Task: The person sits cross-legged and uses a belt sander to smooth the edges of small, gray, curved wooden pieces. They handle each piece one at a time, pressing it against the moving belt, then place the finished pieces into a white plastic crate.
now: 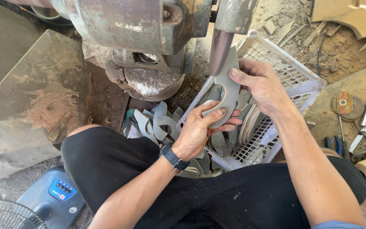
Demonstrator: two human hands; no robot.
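Above the white plastic basket's near-left rim, I see both hands gripping a flat grey scissor-shaped blank, long axis upright: left hand clasping its lower loop, right hand pinching its upper end against the spinning metal drum.

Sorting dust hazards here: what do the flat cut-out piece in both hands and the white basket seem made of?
Cut-out piece: probably wood or plywood, matte grey, with layered edges on similar pieces nearby. Basket: looks like moulded white plastic, a dusty lattice of grid walls.
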